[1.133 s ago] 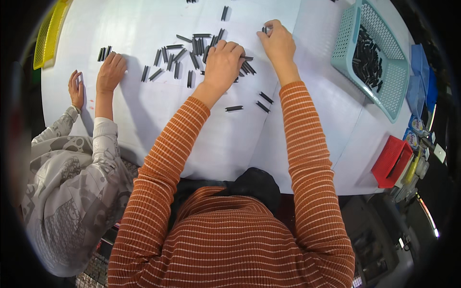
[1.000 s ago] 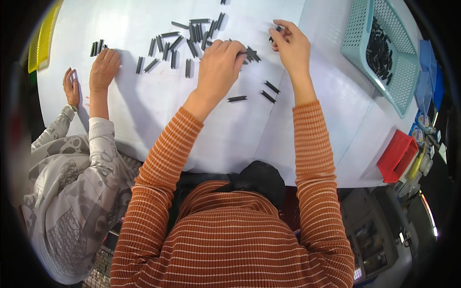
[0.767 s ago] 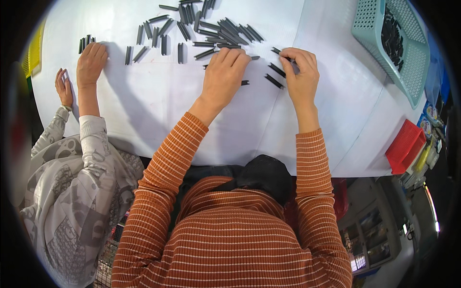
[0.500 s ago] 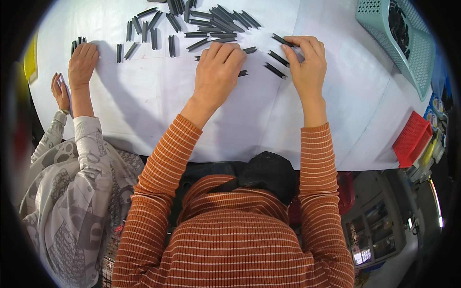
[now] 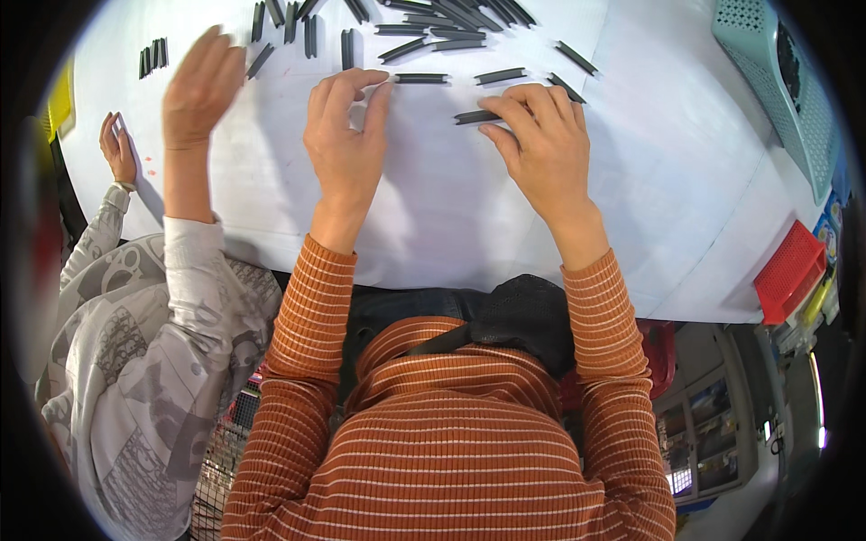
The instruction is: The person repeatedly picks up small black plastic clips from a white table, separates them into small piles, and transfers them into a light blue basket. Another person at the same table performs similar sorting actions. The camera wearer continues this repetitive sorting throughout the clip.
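My left hand (image 5: 345,126) is over the table, thumb and forefinger curved toward each other with a gap between. Their tips are at the left end of a short dark grooved strip (image 5: 422,78), whose end still shows, so I take the hand as open. My right hand (image 5: 548,135) has its thumb and forefinger around the right end of another dark strip (image 5: 476,117). Between and above the hands lies a slightly tilted strip (image 5: 501,76). Two slanted strips lie beyond my right hand, the upper strip (image 5: 577,58) in full and the lower strip (image 5: 566,87) partly covered.
Many dark strips (image 5: 451,20) lie in a loose heap at the far edge of the white table (image 5: 631,225). A co-worker's hand (image 5: 201,90) reaches in at left, near several strips in a row (image 5: 153,58). A teal basket (image 5: 758,68) and red basket (image 5: 789,272) stand at right.
My left hand has moved left off the strips it covered. My right hand has come nearer and left, from the upper slanted strip to another one. The co-worker's hand has left the row.
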`<state>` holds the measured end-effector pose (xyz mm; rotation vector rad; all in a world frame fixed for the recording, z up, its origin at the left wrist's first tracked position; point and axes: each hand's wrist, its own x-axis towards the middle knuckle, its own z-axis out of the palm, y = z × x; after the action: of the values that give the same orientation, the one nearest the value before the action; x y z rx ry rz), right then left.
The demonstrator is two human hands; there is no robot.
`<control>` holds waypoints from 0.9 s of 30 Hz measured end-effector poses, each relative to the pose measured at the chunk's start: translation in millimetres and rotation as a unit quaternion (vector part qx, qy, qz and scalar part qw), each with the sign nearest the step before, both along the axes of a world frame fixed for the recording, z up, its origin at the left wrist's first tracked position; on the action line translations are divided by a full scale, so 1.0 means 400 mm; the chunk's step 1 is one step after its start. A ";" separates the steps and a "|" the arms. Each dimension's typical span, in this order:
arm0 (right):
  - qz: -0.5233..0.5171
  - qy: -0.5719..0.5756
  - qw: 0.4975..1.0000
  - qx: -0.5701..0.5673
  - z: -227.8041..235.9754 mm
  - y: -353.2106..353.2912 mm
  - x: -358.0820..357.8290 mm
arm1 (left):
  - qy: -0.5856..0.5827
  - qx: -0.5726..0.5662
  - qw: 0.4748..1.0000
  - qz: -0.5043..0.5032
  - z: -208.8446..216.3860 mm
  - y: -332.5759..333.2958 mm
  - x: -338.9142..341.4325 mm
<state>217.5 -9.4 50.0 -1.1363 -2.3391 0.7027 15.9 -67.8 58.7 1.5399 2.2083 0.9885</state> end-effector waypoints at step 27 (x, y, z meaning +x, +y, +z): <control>-0.015 -0.041 0.995 0.089 -0.070 0.096 -0.156 | 0.001 0.006 0.997 -0.077 -0.074 -0.053 -0.032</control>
<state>155.0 29.1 22.0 -1.1372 -2.3937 0.4345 3.3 -89.1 29.1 1.6868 2.0523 0.9559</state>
